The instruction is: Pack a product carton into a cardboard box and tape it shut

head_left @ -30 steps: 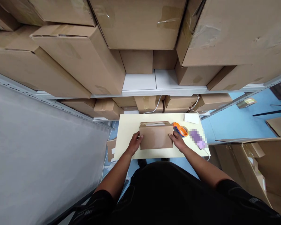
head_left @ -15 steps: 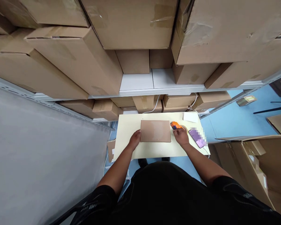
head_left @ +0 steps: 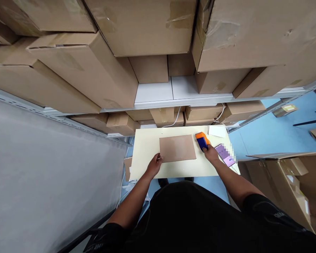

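Note:
A flat brown cardboard box lies on the pale table in front of me, with a shiny strip across its middle. My left hand is at its near left corner, fingers curled against the edge. To the right of the box, my right hand grips an orange and blue tape dispenser by its near end. The dispenser is held beside the box, apart from it. Past that hand lies a phone with a purple screen, partly blurred out.
The pale table also holds a white flat item at its far right. Behind it rises a metal shelf stacked with cardboard boxes. A grey wall stands left; a large open carton stands right.
My right hand has lifted and turned the tape dispenser, so its blue side shows. My left hand has slid from the box's left edge to its near corner. The box has turned slightly.

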Demonstrator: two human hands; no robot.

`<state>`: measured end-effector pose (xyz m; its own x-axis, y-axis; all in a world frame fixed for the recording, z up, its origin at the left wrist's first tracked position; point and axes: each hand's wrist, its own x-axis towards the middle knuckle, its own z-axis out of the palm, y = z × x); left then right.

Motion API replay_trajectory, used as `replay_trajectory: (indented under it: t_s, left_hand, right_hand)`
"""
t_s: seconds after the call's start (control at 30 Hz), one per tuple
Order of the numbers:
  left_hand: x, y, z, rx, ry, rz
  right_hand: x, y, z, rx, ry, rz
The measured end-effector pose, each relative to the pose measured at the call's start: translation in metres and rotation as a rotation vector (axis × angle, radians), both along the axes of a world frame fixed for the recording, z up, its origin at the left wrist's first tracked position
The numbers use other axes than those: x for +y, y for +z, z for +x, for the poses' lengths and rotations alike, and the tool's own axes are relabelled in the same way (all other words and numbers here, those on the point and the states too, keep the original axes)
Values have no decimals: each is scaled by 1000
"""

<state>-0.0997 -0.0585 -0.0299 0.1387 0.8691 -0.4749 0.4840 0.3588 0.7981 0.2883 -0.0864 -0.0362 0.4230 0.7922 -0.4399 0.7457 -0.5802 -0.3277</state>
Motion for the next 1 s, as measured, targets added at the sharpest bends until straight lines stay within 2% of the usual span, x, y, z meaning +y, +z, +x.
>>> replay_trajectory:
  t_s: [0.1, 0.17, 0.23, 0.33, 0.43, 0.53, 0.7, 0.9, 1.0]
  left_hand:
    - [13, 21, -4, 58, 43, 155]
    - [25, 45, 0, 57, 24, 315]
    - [38, 74, 13, 12, -61, 391]
    - [51, 114, 47, -112, -211, 346]
    - [53, 136, 81, -245, -328, 184]
    - [49, 142, 101, -296, -394, 70]
    - [45, 139, 112, -183, -429, 10]
    - [53, 135, 130, 8, -556, 136]
    - [61, 132, 144, 103, -660, 194]
  right_hand:
    - [-21, 20, -2, 165, -141, 188]
    - [-36, 37, -7, 273, -174, 314]
    - [-48, 56, -16, 385, -131, 393]
    - [-55, 82, -31, 426, 23, 479]
    - [-55, 99, -42, 426, 172, 586]
    - [-54, 103, -46, 442, 233, 631]
    - [-60, 100, -44, 473, 186, 600]
    - [-72, 87, -45, 616, 33, 427]
    - [-81, 78, -50, 634, -66, 363]
